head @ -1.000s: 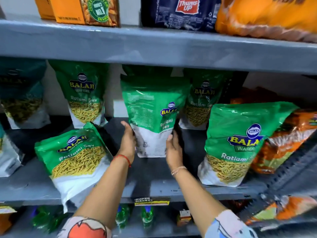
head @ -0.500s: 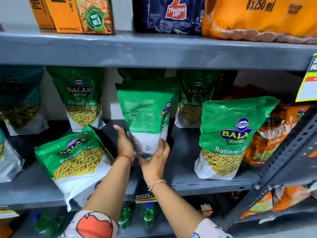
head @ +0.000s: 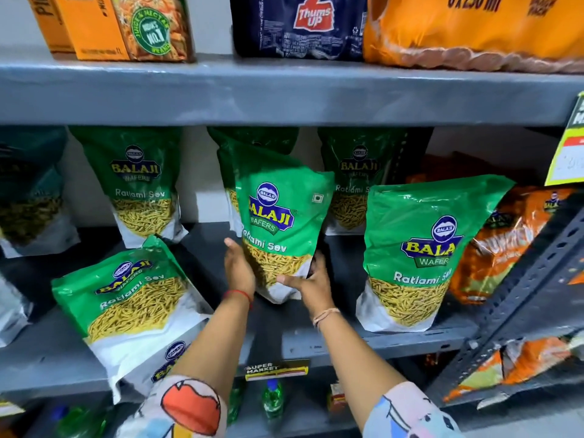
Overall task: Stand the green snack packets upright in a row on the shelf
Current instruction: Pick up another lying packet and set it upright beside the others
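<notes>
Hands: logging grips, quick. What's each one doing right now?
Left hand: holding the middle green packet.
Right hand: holding the same packet's base.

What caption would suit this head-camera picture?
Both hands, left and right, steady a green snack packet upright on the grey shelf.

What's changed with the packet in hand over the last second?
The held packet was turned: its printed back faced out, now its front does. Left hand and right hand still grip its base. The leaning packet and upright packet stayed put.
</notes>
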A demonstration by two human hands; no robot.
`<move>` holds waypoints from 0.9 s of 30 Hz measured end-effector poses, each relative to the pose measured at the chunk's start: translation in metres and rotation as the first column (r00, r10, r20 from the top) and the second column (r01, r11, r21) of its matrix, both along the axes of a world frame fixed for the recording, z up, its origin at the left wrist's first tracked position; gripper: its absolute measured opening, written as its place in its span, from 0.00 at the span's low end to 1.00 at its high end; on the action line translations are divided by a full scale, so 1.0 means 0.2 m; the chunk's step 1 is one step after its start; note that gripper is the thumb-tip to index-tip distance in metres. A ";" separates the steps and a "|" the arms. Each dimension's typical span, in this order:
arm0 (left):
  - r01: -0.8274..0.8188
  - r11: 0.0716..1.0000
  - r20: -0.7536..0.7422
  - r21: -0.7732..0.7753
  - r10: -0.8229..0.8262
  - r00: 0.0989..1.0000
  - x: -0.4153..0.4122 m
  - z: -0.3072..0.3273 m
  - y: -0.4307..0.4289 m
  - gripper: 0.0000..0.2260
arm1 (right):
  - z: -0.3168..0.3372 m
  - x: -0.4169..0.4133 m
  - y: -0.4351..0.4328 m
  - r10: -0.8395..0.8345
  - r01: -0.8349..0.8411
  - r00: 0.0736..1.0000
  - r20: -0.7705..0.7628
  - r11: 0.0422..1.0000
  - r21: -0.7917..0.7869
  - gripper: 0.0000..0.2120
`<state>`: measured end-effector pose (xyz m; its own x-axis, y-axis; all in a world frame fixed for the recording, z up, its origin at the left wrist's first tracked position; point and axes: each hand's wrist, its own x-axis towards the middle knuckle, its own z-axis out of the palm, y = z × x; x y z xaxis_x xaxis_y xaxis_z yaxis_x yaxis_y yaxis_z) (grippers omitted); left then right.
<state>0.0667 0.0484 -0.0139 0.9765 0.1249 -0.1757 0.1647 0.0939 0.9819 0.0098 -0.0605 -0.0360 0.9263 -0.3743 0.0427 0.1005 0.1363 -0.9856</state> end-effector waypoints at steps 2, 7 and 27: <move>0.083 0.983 -0.035 -0.165 -0.090 0.995 0.01 -0.01 0.00 0.33 | 0.00 0.01 -0.05 0.077 -0.077 0.997 -0.019 0.997 0.016 0.31; 0.028 0.982 0.073 -0.185 -0.015 0.997 -0.10 -0.03 0.01 0.12 | -0.05 -0.02 -0.10 0.134 -0.137 0.985 -0.109 0.990 -0.024 0.26; 0.242 0.959 0.065 0.145 -0.253 0.965 -0.59 -0.11 0.15 0.21 | -0.07 -0.36 -0.14 0.240 -0.273 0.947 -0.216 0.952 -0.138 0.18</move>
<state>-0.0522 0.0783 -0.0354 0.9901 -0.1059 -0.0924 0.0849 -0.0733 0.9937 -0.0630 -0.0881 -0.0498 0.9863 -0.1259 -0.1068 -0.1117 -0.0330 -0.9932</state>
